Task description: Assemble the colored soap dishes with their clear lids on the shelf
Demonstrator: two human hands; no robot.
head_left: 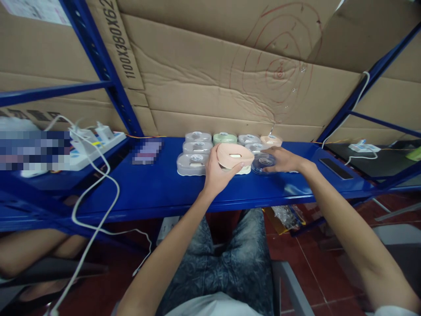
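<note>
- My landmark was the green container [225, 138], in the back row on the blue desk [148, 188].
- In front of it, nearer the wearer, I had the peach container [235, 152] raised in the left hand [217, 173]. The fingers pinched its sides, thumb along the near edge; its pale slot-shaped piece faced up.
- To the front right of the green container, the right hand [283, 159] reached over a clear round lid [263, 163], fingers curved. I couldn't tell whether they pinched it or merely touched.
- Left of the green container, three grey containers [192, 165] ran front to back; right of it, another peach container [271, 140] sat in the back row.
- Farther right lay a black phone-like slab [336, 169].
- I judged that a steady side grip suited the raised piece, kept level, without squeezing its thin-looking walls.
- For the clear lid, I reckoned light fingertips on opposite rims worked best; pressing its top risked sliding it, and a wide wrist swing risked nudging the crowded rows.
</note>
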